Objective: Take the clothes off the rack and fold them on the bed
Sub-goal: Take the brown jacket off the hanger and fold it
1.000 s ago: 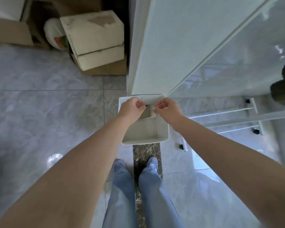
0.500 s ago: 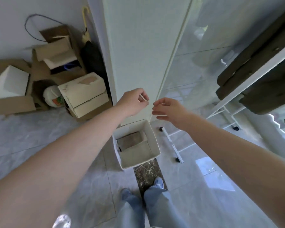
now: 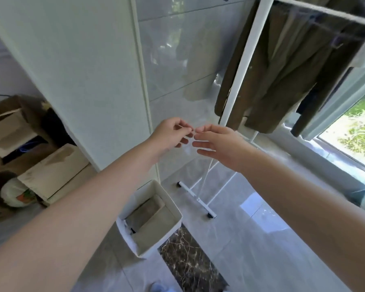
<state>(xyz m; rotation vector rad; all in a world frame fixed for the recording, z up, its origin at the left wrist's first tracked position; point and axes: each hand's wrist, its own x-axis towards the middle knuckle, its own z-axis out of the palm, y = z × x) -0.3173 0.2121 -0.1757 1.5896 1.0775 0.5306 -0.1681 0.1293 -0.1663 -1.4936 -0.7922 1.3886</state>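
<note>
Tiled wall [image 3: 177, 49] behind empty hands [image 3: 195, 138]

Olive-brown garment [image 3: 278, 76], maybe shirt, hangs on white rack [image 3: 243, 66], upper right.

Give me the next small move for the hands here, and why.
Probably raise the right hand up and to the right toward the olive-brown garment hanging on the white rack. Both hands hover below the clothes, touching none; the right is open, and the left hand seems to pinch something small and thin, so the right is freer to grasp.
</note>
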